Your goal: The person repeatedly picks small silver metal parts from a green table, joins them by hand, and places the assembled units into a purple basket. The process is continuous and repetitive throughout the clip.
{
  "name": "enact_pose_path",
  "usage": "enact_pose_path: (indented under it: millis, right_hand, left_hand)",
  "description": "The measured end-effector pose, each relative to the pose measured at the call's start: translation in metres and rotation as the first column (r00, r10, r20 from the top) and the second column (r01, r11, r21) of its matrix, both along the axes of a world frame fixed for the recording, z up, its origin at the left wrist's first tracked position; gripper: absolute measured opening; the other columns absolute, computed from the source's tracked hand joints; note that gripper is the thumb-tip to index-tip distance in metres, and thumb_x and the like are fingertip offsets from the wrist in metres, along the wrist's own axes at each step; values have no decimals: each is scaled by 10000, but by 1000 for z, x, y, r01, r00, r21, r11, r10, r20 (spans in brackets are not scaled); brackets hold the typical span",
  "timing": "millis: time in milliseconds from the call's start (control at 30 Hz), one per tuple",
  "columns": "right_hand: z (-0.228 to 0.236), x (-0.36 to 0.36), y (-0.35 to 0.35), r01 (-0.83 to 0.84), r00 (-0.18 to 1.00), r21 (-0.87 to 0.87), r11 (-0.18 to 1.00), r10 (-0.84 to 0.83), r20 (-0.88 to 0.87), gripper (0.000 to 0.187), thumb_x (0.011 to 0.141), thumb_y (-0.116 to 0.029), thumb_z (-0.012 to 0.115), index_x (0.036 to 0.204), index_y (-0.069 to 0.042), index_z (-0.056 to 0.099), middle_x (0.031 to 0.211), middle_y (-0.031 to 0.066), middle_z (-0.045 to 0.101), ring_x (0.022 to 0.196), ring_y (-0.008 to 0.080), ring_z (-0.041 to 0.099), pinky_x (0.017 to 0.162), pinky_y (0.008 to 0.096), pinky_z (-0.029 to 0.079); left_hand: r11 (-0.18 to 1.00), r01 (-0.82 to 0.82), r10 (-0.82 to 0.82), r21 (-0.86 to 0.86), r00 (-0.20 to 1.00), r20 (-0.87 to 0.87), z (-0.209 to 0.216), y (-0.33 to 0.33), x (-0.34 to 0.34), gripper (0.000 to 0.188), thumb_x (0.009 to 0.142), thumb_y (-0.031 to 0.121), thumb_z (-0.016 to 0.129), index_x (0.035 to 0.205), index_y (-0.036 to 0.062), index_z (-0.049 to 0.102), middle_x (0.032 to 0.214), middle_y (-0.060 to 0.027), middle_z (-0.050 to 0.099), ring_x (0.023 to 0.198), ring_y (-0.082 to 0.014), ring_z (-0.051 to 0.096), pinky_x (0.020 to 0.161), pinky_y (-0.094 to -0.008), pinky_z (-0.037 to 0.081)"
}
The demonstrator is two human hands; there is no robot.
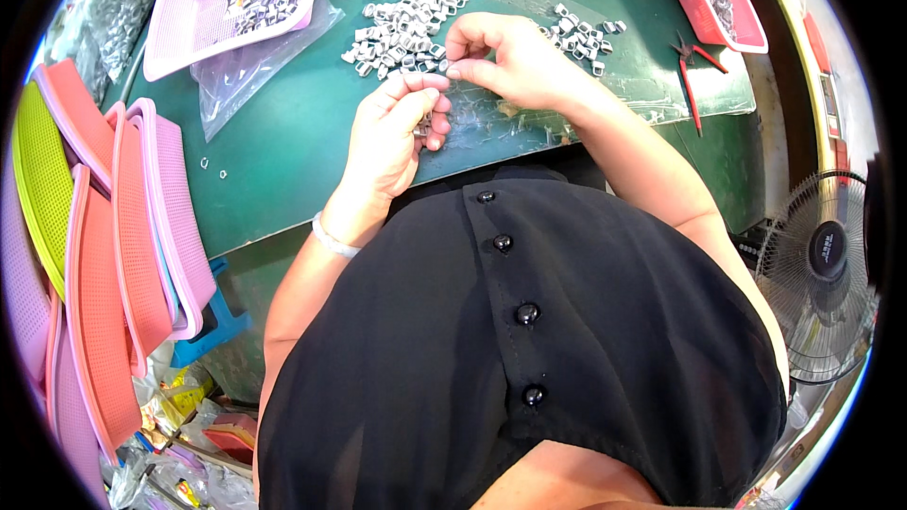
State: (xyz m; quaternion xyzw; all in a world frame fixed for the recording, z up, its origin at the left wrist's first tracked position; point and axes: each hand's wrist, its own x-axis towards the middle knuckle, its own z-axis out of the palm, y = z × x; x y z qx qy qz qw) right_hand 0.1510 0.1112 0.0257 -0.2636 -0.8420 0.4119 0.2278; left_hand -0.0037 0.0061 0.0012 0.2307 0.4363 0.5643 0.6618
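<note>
My left hand [395, 123], with a pale band on its wrist, is curled closed around a few small metal pieces [423, 125] that show between its fingers. Thumb and forefinger of my right hand [515, 61] pinch a small square metal loop [444, 65] just above the left fingertips. Just beyond both hands lies a big pile of silvery square metal loops [404, 24] on the green table [283, 161]. A smaller pile of the same loops [580, 36] is beyond the right wrist.
A lilac basket [179, 24] holding metal pieces stands far left on a clear plastic bag [236, 85]. Far right are a red basket [749, 33] of metal parts and red-handled pliers [690, 85]. Stacked coloured baskets [104, 321] lie left; a fan [817, 274] stands right.
</note>
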Motion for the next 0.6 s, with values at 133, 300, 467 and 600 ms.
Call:
enact_pose_path:
  millis: [133, 300, 467, 600]
  right_hand:
    - [-3, 2, -9, -46, 993, -116, 992, 33, -111, 99, 778, -43, 629, 850, -8, 572, 796, 33, 594, 754, 118, 561, 699, 259, 456]
    - [-14, 5, -9, -88, 980, -101, 991, 68, -187, 75, 782, -14, 617, 841, -11, 571, 870, 46, 603, 844, 134, 569, 769, 265, 450]
    - [-15, 7, -9, -107, 977, -108, 988, 84, -195, 68, 785, -11, 614, 837, -11, 569, 887, 56, 605, 872, 141, 571, 781, 267, 449]
    - [-17, 8, -10, -91, 983, -116, 989, 71, -171, 71, 789, -16, 613, 847, -14, 572, 883, 52, 605, 860, 138, 573, 773, 266, 451]
  left_hand:
    - [999, -33, 33, 1, 999, 21, 0, -1, 1, 91, 867, 91, 550, 911, 16, 575, 747, -40, 586, 571, -96, 533, 491, -218, 412]
    - [999, -36, 36, 15, 999, 21, 0, -2, 1, 86, 865, 101, 565, 897, 21, 571, 737, -38, 582, 569, -93, 531, 487, -219, 408]
    - [999, -30, 30, 34, 1000, 10, -2, -2, 1, 77, 860, 95, 571, 885, 21, 568, 728, -36, 576, 565, -94, 525, 484, -218, 405]
    - [999, -26, 26, 34, 1000, 0, -3, -2, 1, 63, 860, 99, 575, 882, 39, 569, 720, -30, 584, 556, -94, 527, 471, -212, 396]
